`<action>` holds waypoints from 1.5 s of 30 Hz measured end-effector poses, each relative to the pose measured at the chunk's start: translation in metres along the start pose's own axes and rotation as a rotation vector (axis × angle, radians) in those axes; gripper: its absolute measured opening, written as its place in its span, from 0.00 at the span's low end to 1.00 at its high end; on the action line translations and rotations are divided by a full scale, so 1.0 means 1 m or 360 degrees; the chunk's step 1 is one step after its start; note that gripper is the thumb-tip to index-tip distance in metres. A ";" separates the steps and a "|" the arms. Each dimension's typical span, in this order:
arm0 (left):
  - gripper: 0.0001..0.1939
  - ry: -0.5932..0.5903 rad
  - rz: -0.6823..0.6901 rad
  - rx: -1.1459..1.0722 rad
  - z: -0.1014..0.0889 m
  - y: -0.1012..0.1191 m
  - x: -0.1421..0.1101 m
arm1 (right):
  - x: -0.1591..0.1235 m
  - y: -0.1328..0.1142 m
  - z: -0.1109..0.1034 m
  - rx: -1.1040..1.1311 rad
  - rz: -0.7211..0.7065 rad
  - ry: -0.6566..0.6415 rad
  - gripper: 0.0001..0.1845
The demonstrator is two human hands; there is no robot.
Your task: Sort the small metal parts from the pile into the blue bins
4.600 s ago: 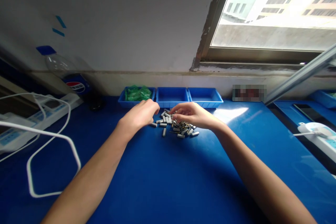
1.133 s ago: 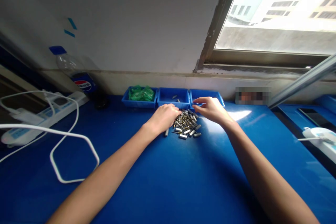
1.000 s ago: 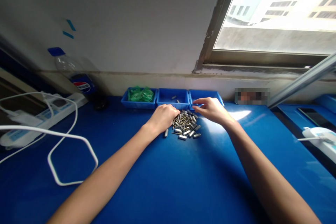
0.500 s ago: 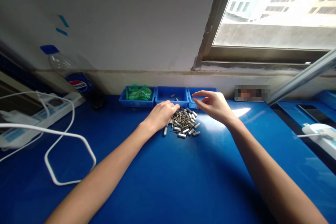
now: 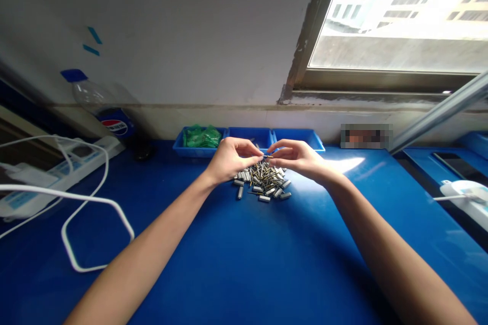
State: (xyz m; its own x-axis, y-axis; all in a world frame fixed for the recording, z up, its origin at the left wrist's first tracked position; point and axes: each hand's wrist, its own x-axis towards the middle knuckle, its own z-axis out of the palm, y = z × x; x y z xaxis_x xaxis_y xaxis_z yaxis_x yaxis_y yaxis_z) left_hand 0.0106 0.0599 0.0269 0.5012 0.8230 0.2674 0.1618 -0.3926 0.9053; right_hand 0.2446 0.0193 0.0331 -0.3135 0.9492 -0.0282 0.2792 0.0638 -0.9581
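A pile of small silver metal parts with thin pins [image 5: 265, 183] lies on the blue table [image 5: 244, 254]. My left hand [image 5: 229, 160] and my right hand [image 5: 295, 158] hover just above the pile, fingertips meeting. Both pinch one small part [image 5: 266, 156] between them. Behind the hands stand three blue trays: the left tray [image 5: 179, 148] holds green bags [image 5: 200, 136], the middle tray [image 5: 263, 134] is partly hidden by my fingers, and the right tray [image 5: 305, 136] shows a bare floor.
A plastic soda bottle [image 5: 102, 111] leans on the wall at the left. A white power strip [image 5: 57, 167] and a looping white cable [image 5: 87, 213] lie on the left. Another strip [image 5: 465, 198] sits at the right edge, under a window.
My right hand came back from over the right tray to the pile. My left hand lifted off the pile, and both hands now pinch one part together.
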 end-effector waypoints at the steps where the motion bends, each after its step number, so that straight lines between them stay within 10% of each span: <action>1: 0.12 0.0002 -0.0035 -0.0058 0.000 0.000 0.000 | 0.000 -0.001 0.001 0.0120 0.0014 -0.0007 0.20; 8: 0.11 -0.0059 -0.0047 0.0082 -0.001 -0.004 0.001 | 0.001 -0.006 0.009 0.0325 0.0001 0.0110 0.18; 20: 0.08 -0.0220 -0.0114 0.1687 0.002 -0.004 -0.006 | 0.001 -0.008 -0.006 0.0286 -0.0141 0.1047 0.19; 33: 0.11 -0.0214 -0.0084 0.1561 0.005 -0.006 -0.004 | 0.004 -0.007 0.001 0.0320 -0.0013 0.0783 0.14; 45: 0.15 -0.0061 0.0472 0.0781 0.002 0.005 -0.003 | 0.001 -0.004 0.009 0.0174 0.0079 0.0117 0.19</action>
State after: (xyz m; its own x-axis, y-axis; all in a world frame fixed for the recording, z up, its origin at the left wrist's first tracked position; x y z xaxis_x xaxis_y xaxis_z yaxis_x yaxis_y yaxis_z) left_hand 0.0114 0.0549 0.0297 0.6142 0.6368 0.4662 0.3807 -0.7565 0.5318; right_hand 0.2345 0.0169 0.0347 -0.2334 0.9706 -0.0589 0.1906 -0.0137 -0.9816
